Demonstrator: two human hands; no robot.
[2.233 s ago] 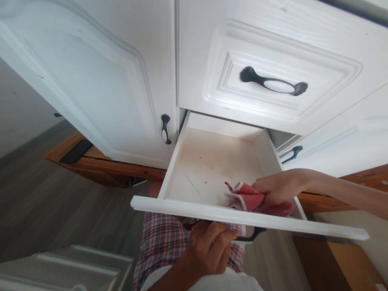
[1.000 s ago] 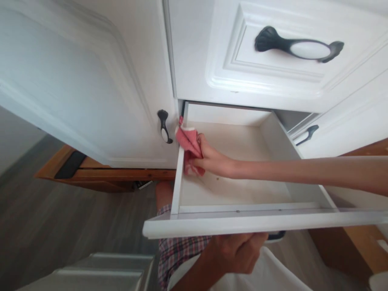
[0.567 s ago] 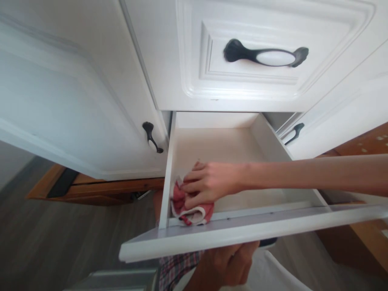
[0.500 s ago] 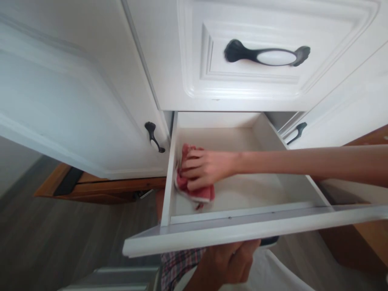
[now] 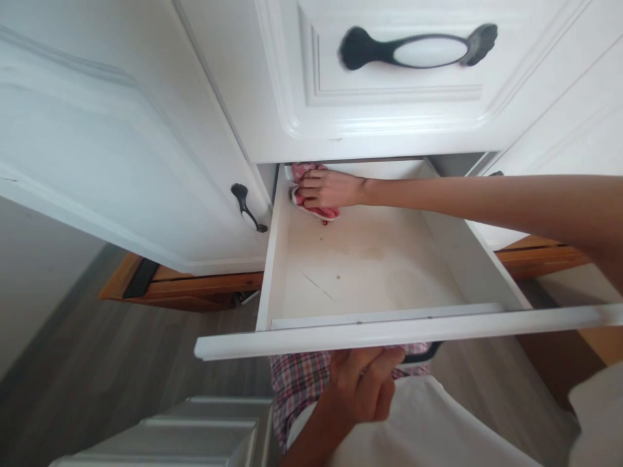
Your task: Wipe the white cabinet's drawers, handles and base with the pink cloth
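Observation:
A white drawer stands pulled out from the cabinet. My right hand reaches into it from the right and presses a red cloth with a white edge into the far left corner. The fingers are bent over the cloth, and part of it bunches up against the side wall. Below the drawer front, my left hand has its fingers curled round the black drawer handle, which is mostly hidden. Small dark spots and a thin line mark the drawer floor.
Above is a closed drawer front with a black and white handle. A cabinet door with a small handle is on the left. A wooden bar runs low behind the drawer. A white panel juts in at the bottom left.
My right hand has moved the cloth from the left middle of the drawer to its far left corner. My left hand stays at the drawer front. The view has shifted slightly.

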